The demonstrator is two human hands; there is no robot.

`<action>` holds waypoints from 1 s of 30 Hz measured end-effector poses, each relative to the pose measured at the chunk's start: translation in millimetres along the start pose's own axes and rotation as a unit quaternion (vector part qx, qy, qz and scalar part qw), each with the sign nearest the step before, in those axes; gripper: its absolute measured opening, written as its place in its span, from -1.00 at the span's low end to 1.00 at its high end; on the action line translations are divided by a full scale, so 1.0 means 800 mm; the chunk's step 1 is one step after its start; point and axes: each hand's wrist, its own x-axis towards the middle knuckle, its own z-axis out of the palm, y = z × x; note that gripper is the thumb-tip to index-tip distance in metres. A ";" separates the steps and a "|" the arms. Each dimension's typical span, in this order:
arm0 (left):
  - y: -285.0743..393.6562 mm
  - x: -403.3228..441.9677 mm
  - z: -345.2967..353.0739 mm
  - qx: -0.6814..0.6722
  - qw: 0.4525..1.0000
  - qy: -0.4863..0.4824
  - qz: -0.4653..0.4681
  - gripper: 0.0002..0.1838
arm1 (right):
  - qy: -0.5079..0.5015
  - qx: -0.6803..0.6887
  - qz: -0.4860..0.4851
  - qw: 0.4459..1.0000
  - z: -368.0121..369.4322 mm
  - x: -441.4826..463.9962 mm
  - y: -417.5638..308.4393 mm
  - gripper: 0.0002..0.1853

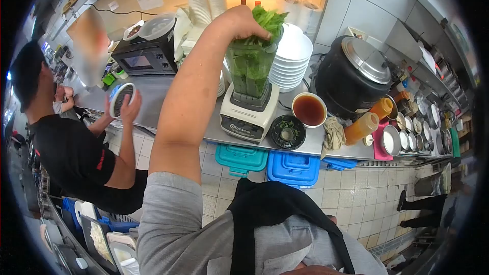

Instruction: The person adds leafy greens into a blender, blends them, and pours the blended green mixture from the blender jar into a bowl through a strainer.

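My left hand is at the mouth of the blender jar, its fingers curled on a bunch of leafy greens that sticks out above the rim. More greens are packed inside the clear jar, which stands on a cream-coloured blender base. My right hand is out of view. In front of the jar, to the right, lies a black round dish or lid with green bits on it. Beside it stands a white tub of reddish-brown liquid.
White bowls are stacked behind the blender; a black soup warmer stands to the right, near sauce bottles and a cloth. Lidded bins sit below the counter. At left, a co-worker holds a bowl near a microwave.
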 end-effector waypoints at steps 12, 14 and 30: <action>0.020 0.012 0.021 0.262 0.963 -0.037 0.047 -0.70 | 0.027 -0.077 -0.006 0.997 0.043 -0.154 -0.192 -0.51; 0.015 -0.001 0.007 0.183 0.980 -0.025 0.076 -0.68 | 0.023 -0.091 -0.012 0.996 0.044 -0.159 -0.192 -0.51; -0.066 -0.281 0.099 -0.417 0.789 0.448 -0.047 -0.77 | -0.180 -0.614 -0.400 0.656 -0.105 0.207 -0.097 -0.56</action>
